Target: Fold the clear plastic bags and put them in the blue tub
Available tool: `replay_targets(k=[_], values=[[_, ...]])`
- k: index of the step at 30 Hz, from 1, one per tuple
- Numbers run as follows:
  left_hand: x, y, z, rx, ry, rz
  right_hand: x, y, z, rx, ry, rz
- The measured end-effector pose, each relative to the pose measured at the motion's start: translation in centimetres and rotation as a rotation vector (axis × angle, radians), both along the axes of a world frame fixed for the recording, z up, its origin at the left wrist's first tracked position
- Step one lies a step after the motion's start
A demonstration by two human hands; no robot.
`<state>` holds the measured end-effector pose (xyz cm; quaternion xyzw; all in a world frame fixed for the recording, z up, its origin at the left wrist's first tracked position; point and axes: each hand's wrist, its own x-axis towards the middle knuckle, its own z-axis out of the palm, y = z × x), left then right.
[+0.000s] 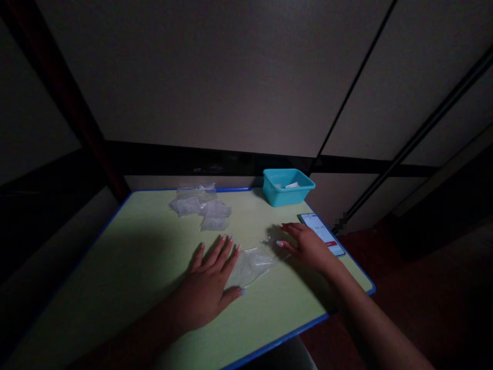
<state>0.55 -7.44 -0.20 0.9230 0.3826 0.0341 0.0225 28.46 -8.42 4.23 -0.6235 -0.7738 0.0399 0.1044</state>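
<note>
A clear plastic bag lies flat on the table between my hands, its outline faint in the dim light. My left hand rests at the bag's left side, palm down with fingers stretched and spread. At the bag's right end is my right hand, fingers a little bent and apart, with nothing visible in them. Whether the right fingertips touch the bag I cannot tell. Farther back on the left, several similar clear bags lie in a loose, overlapping pile.
A turquoise plastic basket with some white pieces inside stands at the back right corner. Along the right edge lies a phone with its screen lit. The pale green table has a blue rim, and panelled doors rise behind it.
</note>
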Motion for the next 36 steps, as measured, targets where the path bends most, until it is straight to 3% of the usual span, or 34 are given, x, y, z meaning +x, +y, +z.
replay_targets(k=[4,7,12,17,24,36], values=[[-0.1,0.6,0.2,0.059,-0.023,-0.014,-1.6,3.6,1.4,0.004,-0.022,0.131],[-0.2,1.3,0.7,0.121,-0.092,0.014,-3.4,4.6,1.1,0.023,0.094,0.314],[-0.9,3.0,1.9,0.142,-0.229,0.097,-4.8,3.5,-0.6,-0.031,0.118,0.407],[-1.7,3.4,2.8,0.065,-0.142,0.255,-5.2,1.2,-1.5,-0.167,0.056,0.481],[-1.1,1.8,3.5,-0.142,-0.078,0.297,-5.9,-0.2,-2.5,-0.182,0.043,0.476],[-0.4,1.0,2.6,-0.203,0.003,0.236,-6.8,-0.2,-3.7,-0.145,0.063,0.418]])
